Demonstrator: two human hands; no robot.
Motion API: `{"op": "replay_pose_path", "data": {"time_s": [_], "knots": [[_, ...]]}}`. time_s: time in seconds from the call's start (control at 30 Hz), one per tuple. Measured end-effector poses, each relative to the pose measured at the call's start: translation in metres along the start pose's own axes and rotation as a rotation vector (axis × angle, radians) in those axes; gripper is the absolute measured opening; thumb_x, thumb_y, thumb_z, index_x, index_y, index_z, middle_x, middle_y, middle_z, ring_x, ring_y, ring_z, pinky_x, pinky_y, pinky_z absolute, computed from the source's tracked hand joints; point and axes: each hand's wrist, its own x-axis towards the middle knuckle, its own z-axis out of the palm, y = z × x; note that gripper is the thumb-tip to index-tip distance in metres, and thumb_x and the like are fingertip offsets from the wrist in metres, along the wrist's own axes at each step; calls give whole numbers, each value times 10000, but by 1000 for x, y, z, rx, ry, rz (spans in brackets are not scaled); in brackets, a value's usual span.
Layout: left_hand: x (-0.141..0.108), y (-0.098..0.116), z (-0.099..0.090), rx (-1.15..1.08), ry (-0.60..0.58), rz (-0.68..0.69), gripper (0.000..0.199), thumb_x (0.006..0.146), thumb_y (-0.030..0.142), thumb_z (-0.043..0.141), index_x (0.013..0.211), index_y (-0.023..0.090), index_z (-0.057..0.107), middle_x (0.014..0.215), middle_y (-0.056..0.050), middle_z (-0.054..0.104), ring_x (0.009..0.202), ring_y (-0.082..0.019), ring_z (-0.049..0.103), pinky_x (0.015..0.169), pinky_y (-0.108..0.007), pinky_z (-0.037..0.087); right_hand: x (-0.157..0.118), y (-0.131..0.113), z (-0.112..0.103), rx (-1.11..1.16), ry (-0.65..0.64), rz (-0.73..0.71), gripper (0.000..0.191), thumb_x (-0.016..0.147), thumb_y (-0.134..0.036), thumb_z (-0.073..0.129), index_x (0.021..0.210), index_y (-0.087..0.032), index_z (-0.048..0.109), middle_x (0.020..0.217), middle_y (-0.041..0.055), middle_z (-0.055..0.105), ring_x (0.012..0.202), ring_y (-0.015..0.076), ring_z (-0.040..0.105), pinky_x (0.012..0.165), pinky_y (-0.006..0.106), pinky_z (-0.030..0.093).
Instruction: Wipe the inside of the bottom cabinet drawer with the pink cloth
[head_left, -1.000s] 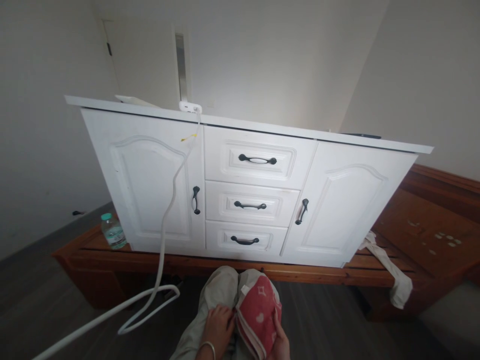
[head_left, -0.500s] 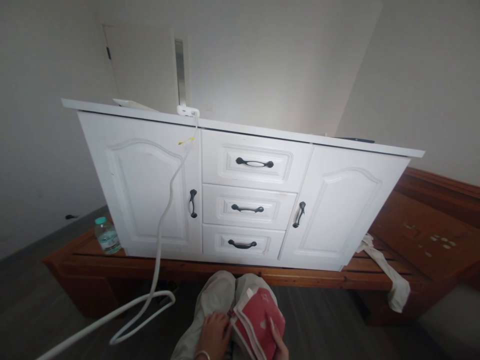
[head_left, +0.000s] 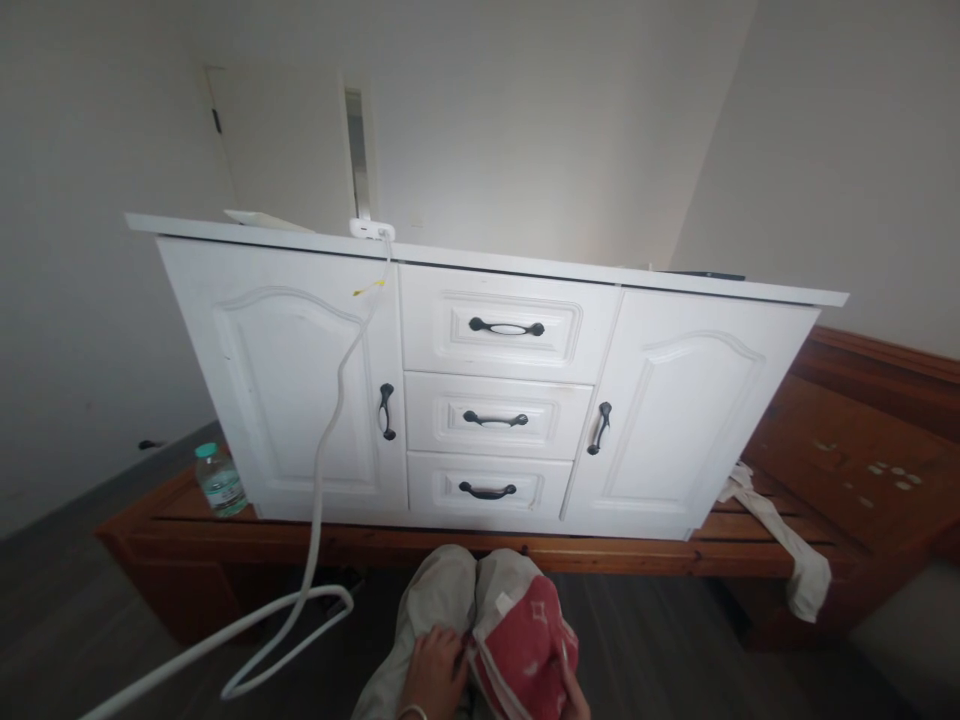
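At the near edge, a folded red cloth [head_left: 525,645] lies on the person's knees. The left hand [head_left: 435,675] rests curled against the cloth's left edge, fingers touching it. The right hand [head_left: 574,700] is mostly hidden under the cloth, so its grip cannot be told. Farther off, a white cabinet [head_left: 480,390] stands on a wooden platform [head_left: 750,560], doors and drawers shut. A capped plastic bottle [head_left: 220,480] holding clear liquid stands at the cabinet's left.

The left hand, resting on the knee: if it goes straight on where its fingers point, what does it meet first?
Probably the red cloth: the left hand points its fingers right toward the cloth's near edge, about touching.
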Motion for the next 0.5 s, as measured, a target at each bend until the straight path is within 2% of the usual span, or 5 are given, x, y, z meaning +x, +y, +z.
{"op": "replay_pose_path", "data": {"time_s": [0.1, 0.23, 0.3, 0.4, 0.5], "knots": [[0, -1, 1, -1, -13, -10, 313, 942, 230, 439, 1048, 227, 734, 1163, -90, 743, 1169, -281, 609, 1047, -441, 386, 7, 6, 2, -7, -12, 62, 590, 519, -509, 851, 1029, -218, 794, 1122, 153, 765, 1230, 443, 613, 1025, 674, 474], [-1, -3, 6, -9, 4, 5, 311, 955, 252, 441, 1037, 247, 741, 1160, -84, 748, 1156, -277, 618, 1039, -436, 391, 23, 13, 0, -28, -23, 173, 481, 448, -415, 898, 845, -170, 781, 928, 155, 791, 1080, 431, 691, 945, 625, 533], [0, -2, 4, -44, 23, 1, 307, 956, 233, 443, 1010, 250, 744, 1119, -71, 759, 1124, -258, 641, 1008, -403, 417, 30, 14, -3, -32, -3, 164, 441, 382, -325, 919, 756, -156, 759, 809, 140, 784, 968, 424, 725, 912, 597, 556], [14, 4, -17, -142, 98, -100, 308, 968, 213, 433, 939, 224, 740, 1016, -68, 773, 1002, -216, 701, 892, -318, 483, 36, 15, -10, -90, 23, 88, 439, 331, -276, 919, 706, -141, 736, 732, 139, 768, 867, 408, 746, 908, 577, 569], [45, 17, -56, -123, 243, -147, 319, 983, 224, 414, 959, 184, 729, 993, -93, 765, 966, -224, 708, 864, -313, 510, 36, 17, -14, -364, -27, -55, 410, 421, -416, 855, 738, -180, 744, 830, 171, 782, 977, 462, 727, 931, 672, 534]]}}
